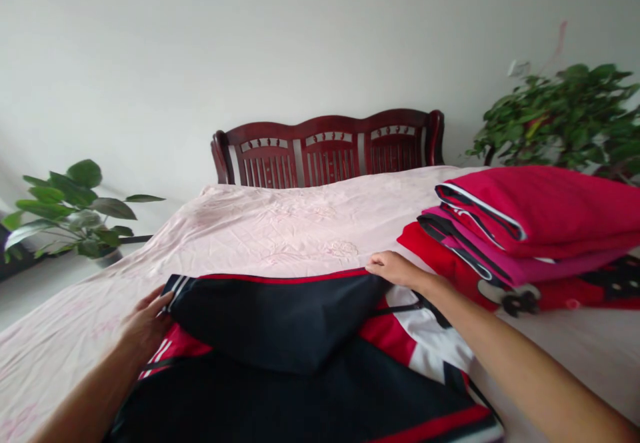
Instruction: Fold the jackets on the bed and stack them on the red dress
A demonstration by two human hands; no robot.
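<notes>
While folded red-and-magenta clothes (560, 206) are piled toward the pink-sheeted bed's (300, 230) right edge, a navy-red-white cloth garment (270, 320) is pinched by left hand (145, 323) and right hand (393, 268).

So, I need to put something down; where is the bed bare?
Bare sheet lies between the headboard and the dark garment, left of the folded stack; more shows at left, beyond the left hand. It is crowded at right, where stack, garment and right arm come close.
</notes>
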